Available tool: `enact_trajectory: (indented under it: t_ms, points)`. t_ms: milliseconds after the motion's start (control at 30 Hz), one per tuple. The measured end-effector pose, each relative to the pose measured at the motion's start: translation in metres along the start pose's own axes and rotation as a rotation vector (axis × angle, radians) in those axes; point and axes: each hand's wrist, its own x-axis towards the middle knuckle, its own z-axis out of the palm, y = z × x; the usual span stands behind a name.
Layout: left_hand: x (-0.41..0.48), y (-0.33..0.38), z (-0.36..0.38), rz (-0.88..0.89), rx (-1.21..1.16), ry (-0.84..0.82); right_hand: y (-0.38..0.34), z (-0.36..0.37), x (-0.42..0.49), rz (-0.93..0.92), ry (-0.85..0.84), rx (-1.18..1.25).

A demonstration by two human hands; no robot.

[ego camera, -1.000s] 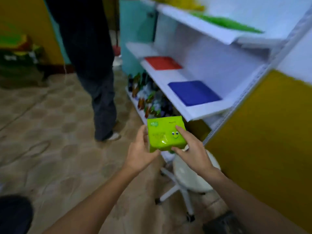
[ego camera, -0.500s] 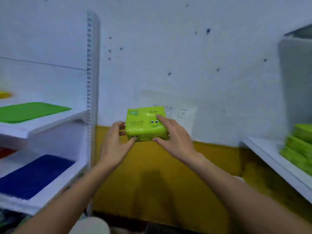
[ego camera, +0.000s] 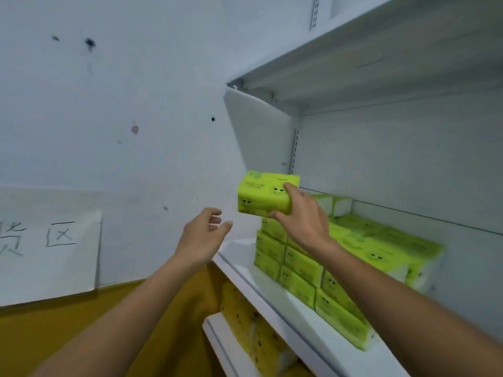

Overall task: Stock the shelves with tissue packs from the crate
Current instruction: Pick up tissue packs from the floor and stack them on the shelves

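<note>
My right hand (ego camera: 304,220) grips a bright green tissue pack (ego camera: 262,194) with a cartoon face, holding it in the air above the left end of a stack of green tissue packs (ego camera: 304,263). That stack stands several layers high on a white shelf (ego camera: 275,297) at the right. My left hand (ego camera: 202,236) hovers just left of the held pack, fingers apart, touching nothing. The crate is out of view.
Another white shelf board (ego camera: 340,61) hangs overhead. Below, a lower shelf (ego camera: 217,340) carries yellow packs (ego camera: 245,319). A white wall with a paper sign (ego camera: 51,246) bearing handwritten characters fills the left; its lower part (ego camera: 68,330) is yellow.
My view has swung right from the coloured-mat shelf to the stocked shelf. The pack rose toward the stack. My left hand let go of it; only my right hand holds it.
</note>
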Motion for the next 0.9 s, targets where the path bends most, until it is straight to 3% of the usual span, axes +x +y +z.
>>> enact_trajectory:
  t_ms: [233, 467, 667, 900]
  points:
    - [0.076, -0.018, 0.083, 0.080, -0.050, -0.203, 0.065, 0.014, 0.034, 0.258, 0.063, -0.164]
    - [0.152, -0.041, 0.115, 0.194, -0.056, -0.339, 0.053, 0.062, 0.076, 0.273, 0.033, -0.379]
    - [0.178, -0.060, 0.130, 0.216, -0.089, -0.346, 0.042, 0.089, 0.088, 0.324, 0.026, -0.468]
    - [0.181, -0.065, 0.140, 0.247, -0.110, -0.562, 0.047, 0.096, 0.089, 0.439, 0.012, -0.513]
